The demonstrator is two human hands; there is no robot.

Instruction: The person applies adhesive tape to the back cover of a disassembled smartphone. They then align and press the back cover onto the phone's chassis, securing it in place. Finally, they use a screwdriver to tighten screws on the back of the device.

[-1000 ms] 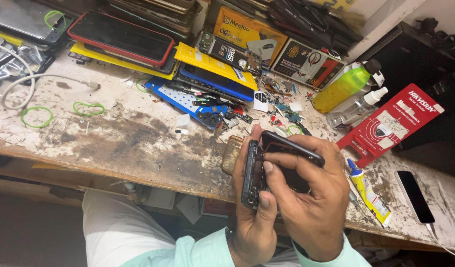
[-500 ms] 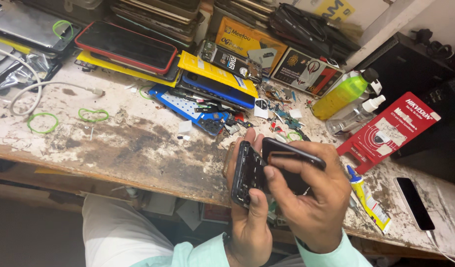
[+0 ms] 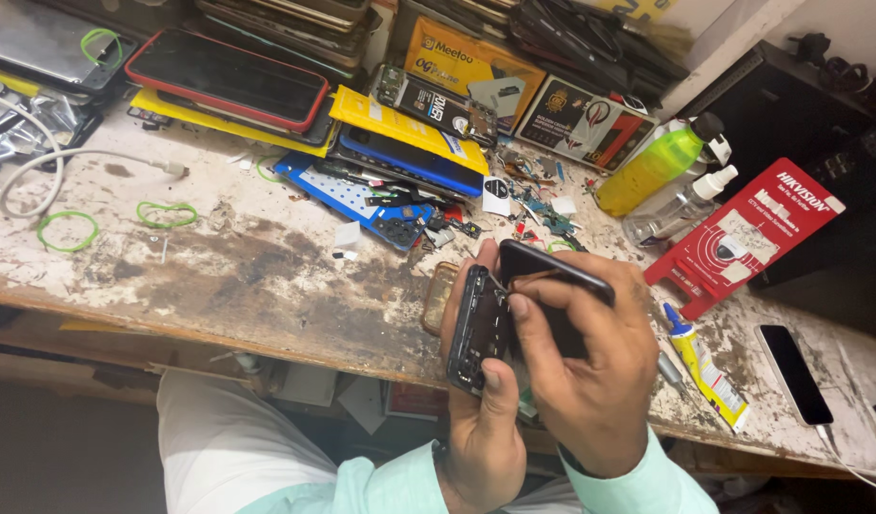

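In the lower middle of the frame, the left hand [image 3: 484, 419] grips an opened black phone body [image 3: 478, 328], held on edge with its exposed inner frame facing right; the thumb lies along its lower edge and the fingers curl behind it. The right hand [image 3: 590, 381] closes around a dark, glossy phone panel [image 3: 552, 271], tilted against the body's upper right, with the forefinger pressing down at the seam between the two parts. Both pieces hang just above the near edge of the worn, stained white surface [image 3: 219, 276].

Just left of the phone body, a small brownish translucent case [image 3: 438, 297] lies on the surface. Right of the hands lies a yellow and blue glue tube [image 3: 705, 366], and farther right a slim black phone with a pale rim [image 3: 793, 374]. A red printed card pack [image 3: 743, 238] leans in the upper right, beside a yellow-green plastic bottle with a black cap [image 3: 652, 171]. In the upper left sits a red-cased phone [image 3: 227, 81] on a yellow packet, and two green rubber bands [image 3: 167, 211] lie at the left.
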